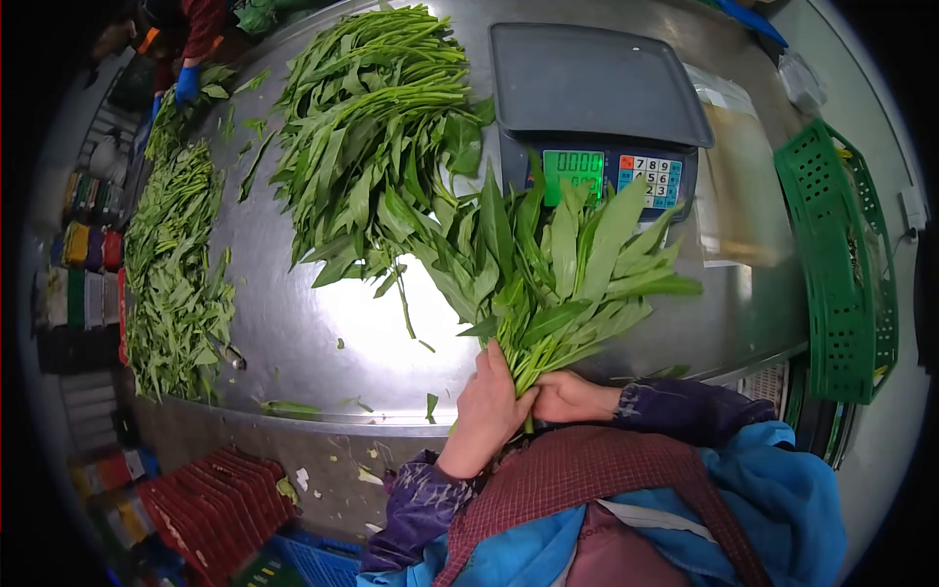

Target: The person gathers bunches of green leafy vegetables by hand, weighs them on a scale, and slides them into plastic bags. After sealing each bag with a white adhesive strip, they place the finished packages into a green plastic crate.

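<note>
A bunch of leafy greens that looks like water spinach (577, 264) fans out in front of me, leaves pointing away. My left hand (489, 396) is closed around its stems near the table's front edge. Close against it, my right hand (575, 396) has curled fingers at the stem ends, partly hidden behind the stems. Beyond the bunch stands a digital scale (599, 83) with a bare dark pan; its green display shows zeros. Left of the scale lies a large pile of the same greens (377, 137), touching the bunch's leaves.
A longer heap of greens (176, 264) runs along the table's left side, where a co-worker's blue-gloved hand (187, 85) reaches in. Clear plastic bags (738, 166) lie right of the scale. A green crate (831, 264) stands at the right edge. Leaf scraps dot the metal table (293, 342).
</note>
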The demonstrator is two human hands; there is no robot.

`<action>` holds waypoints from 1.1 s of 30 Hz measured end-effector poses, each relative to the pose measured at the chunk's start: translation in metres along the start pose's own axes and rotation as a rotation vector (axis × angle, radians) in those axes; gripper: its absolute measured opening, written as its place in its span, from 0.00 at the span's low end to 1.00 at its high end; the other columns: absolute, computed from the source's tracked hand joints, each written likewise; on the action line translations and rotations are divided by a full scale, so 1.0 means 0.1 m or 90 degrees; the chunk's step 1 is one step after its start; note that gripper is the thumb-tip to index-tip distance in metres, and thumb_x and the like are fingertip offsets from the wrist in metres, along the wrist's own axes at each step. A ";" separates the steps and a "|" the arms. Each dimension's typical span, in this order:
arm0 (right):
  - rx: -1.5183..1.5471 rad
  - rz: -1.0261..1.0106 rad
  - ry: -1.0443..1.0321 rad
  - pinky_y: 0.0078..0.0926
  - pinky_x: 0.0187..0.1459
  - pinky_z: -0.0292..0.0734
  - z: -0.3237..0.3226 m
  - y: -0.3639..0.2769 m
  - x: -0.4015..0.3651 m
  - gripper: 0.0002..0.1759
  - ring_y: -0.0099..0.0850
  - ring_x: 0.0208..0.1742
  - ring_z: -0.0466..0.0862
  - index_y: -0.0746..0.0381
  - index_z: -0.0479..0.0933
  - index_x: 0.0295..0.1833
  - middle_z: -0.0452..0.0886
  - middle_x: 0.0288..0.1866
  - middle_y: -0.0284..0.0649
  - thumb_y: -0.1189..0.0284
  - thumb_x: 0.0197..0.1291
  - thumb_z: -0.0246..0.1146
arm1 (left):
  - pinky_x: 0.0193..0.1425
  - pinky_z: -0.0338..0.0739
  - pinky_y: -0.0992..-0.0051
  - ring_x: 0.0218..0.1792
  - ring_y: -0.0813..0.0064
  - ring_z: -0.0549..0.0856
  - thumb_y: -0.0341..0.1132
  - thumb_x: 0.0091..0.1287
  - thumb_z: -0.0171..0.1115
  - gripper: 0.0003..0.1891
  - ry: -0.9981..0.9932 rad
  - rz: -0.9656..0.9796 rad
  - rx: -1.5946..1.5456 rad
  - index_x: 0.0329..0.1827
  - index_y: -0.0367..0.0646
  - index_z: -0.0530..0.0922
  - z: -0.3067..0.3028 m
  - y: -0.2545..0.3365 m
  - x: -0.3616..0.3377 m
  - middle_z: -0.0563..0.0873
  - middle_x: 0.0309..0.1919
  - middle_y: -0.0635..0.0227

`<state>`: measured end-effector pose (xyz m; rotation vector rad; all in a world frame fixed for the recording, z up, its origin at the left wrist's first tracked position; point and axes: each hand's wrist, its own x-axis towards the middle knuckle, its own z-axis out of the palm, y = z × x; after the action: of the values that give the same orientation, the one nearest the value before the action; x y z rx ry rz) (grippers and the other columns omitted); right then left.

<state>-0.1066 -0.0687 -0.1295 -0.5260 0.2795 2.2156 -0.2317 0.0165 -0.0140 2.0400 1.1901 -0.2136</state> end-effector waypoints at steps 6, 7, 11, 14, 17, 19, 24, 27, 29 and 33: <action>0.018 -0.048 -0.084 0.39 0.68 0.54 0.14 -0.11 -0.38 0.28 0.38 0.66 0.64 0.67 0.61 0.63 0.65 0.64 0.45 0.80 0.53 0.49 | 0.56 0.73 0.67 0.57 0.58 0.74 0.46 0.58 0.63 0.39 -0.167 0.052 -0.339 0.64 0.29 0.57 -0.38 -0.35 0.03 0.69 0.59 0.48; -0.011 -0.094 -0.060 0.38 0.68 0.54 0.18 -0.09 -0.43 0.31 0.39 0.66 0.63 0.66 0.60 0.64 0.64 0.64 0.45 0.82 0.49 0.49 | 0.58 0.71 0.67 0.56 0.62 0.74 0.46 0.61 0.62 0.37 -0.106 0.020 -0.447 0.65 0.31 0.57 -0.32 -0.47 0.04 0.71 0.58 0.54; -0.059 -0.107 -0.112 0.40 0.67 0.56 0.05 -0.08 -0.52 0.31 0.39 0.66 0.64 0.64 0.59 0.64 0.64 0.65 0.43 0.82 0.52 0.51 | 0.62 0.66 0.66 0.61 0.59 0.70 0.48 0.64 0.57 0.34 -0.113 -0.221 -0.645 0.64 0.31 0.59 0.11 -0.74 0.14 0.70 0.58 0.48; -0.023 -0.075 -0.128 0.39 0.66 0.59 0.04 -0.08 -0.57 0.28 0.37 0.64 0.66 0.63 0.58 0.65 0.65 0.64 0.42 0.76 0.57 0.53 | 0.58 0.71 0.69 0.57 0.66 0.74 0.46 0.67 0.54 0.30 -0.262 -0.214 -0.972 0.64 0.32 0.60 0.27 -0.51 0.18 0.72 0.57 0.53; -0.062 -0.105 -0.011 0.38 0.63 0.63 0.34 -0.15 -0.66 0.25 0.36 0.62 0.67 0.62 0.59 0.63 0.66 0.62 0.40 0.68 0.62 0.55 | 0.55 0.74 0.71 0.52 0.70 0.77 0.44 0.67 0.54 0.27 -0.295 -0.183 -1.123 0.62 0.33 0.62 0.39 -0.43 0.25 0.74 0.54 0.57; -0.111 -0.154 0.219 0.33 0.61 0.64 0.63 -0.25 -0.70 0.28 0.34 0.60 0.68 0.64 0.58 0.63 0.67 0.60 0.41 0.65 0.61 0.57 | 0.54 0.74 0.70 0.50 0.69 0.78 0.44 0.67 0.54 0.27 -0.274 -0.182 -1.042 0.61 0.33 0.63 0.41 -0.34 0.26 0.75 0.52 0.57; -0.542 -0.450 0.257 0.29 0.60 0.61 0.99 -0.21 -0.64 0.35 0.31 0.59 0.66 0.67 0.53 0.64 0.65 0.58 0.45 0.69 0.56 0.63 | 0.57 0.68 0.73 0.52 0.71 0.74 0.31 0.66 0.52 0.22 0.059 -0.044 -0.857 0.61 0.33 0.60 0.25 0.11 0.02 0.73 0.52 0.58; -0.774 -0.567 0.226 0.31 0.62 0.60 1.12 -0.45 -0.66 0.37 0.33 0.60 0.65 0.68 0.50 0.66 0.65 0.59 0.46 0.69 0.57 0.61 | 0.60 0.65 0.72 0.54 0.69 0.72 0.29 0.66 0.51 0.22 0.164 0.082 -0.745 0.61 0.32 0.60 0.04 0.31 0.13 0.72 0.54 0.57; -0.817 -0.619 0.196 0.31 0.62 0.60 1.31 -0.78 -0.72 0.37 0.34 0.60 0.65 0.67 0.51 0.66 0.65 0.59 0.46 0.69 0.57 0.62 | 0.60 0.64 0.72 0.55 0.69 0.72 0.28 0.65 0.51 0.22 0.199 0.176 -0.707 0.62 0.32 0.59 -0.25 0.51 0.33 0.72 0.54 0.57; -0.856 -0.678 0.103 0.30 0.61 0.62 1.96 -1.63 -1.00 0.31 0.31 0.58 0.68 0.67 0.59 0.61 0.69 0.56 0.43 0.68 0.56 0.63 | 0.57 0.67 0.73 0.51 0.70 0.75 0.28 0.66 0.50 0.19 0.274 0.370 -0.606 0.59 0.32 0.61 -0.98 1.13 0.81 0.74 0.52 0.59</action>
<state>0.0224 0.0393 0.0871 -1.1702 -1.2258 1.0213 -0.1171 0.1056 0.0744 1.4736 0.6490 0.9369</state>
